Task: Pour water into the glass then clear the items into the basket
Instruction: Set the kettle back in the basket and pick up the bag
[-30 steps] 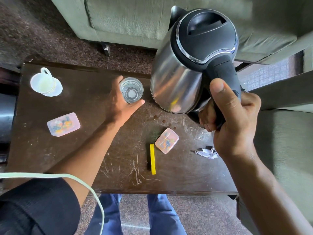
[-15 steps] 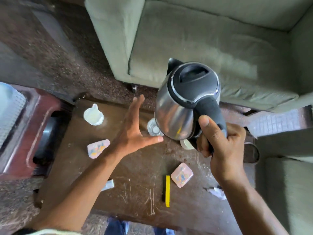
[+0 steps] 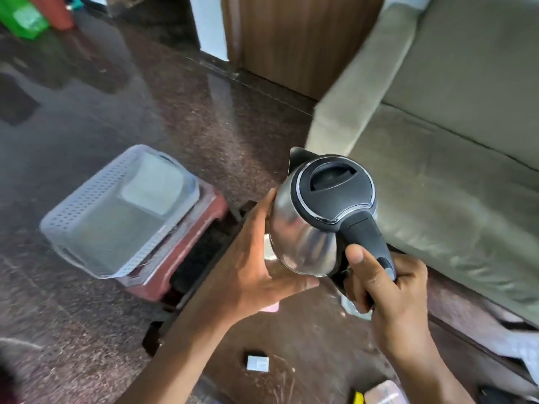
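Dark speckled floor (image 3: 204,118) fills the left half of the head view, with a green sofa (image 3: 455,158) on the right and a scratched brown table (image 3: 306,345) below the arms. Above the table's far end a steel kettle (image 3: 309,237) is held up in the air, roughly upright and leaning a little; its black lid faces up toward the camera, the spout points away toward the far wall, and the handle runs back toward the person. The right hand (image 3: 388,290) is wrapped tight around that black handle, thumb on top. The left hand (image 3: 253,266) is spread wide, palm and fingers pressed against the kettle's steel side, thumb stretched out beneath the base. Well to the left, a white perforated basket (image 3: 87,205) sits on a red stool (image 3: 186,243) just beside the table's edge, with open floor around it. A small grey box (image 3: 258,363) lies on the table near the left forearm. Blur hides the finer detail.
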{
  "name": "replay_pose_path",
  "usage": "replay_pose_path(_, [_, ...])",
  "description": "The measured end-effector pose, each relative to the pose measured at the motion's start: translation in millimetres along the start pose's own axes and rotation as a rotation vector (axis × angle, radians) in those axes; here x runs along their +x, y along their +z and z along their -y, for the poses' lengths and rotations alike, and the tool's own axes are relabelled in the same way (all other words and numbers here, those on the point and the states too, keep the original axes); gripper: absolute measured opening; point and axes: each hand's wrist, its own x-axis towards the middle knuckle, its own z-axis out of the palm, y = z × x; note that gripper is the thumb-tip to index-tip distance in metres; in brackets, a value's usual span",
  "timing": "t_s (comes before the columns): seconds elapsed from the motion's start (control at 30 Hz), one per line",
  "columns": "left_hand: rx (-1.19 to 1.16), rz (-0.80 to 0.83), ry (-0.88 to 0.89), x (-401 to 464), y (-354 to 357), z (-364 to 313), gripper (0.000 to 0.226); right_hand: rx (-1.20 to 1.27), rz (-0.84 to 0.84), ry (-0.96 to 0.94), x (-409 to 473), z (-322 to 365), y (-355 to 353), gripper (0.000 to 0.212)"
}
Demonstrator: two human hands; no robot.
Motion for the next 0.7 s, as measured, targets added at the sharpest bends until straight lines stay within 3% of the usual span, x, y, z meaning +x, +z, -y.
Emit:
replay_pose_path(0.4, [0.015, -0.4, -0.206, -46, -174, 80, 0.136, 0.117, 0.351, 0.007, 35, 38, 215, 0.101])
replay_pose_path(0.7, [0.15, -0.48, -0.275, -71, -285, 170, 0.132, 0.188, 0.481, -0.057, 48, 6, 360, 0.082])
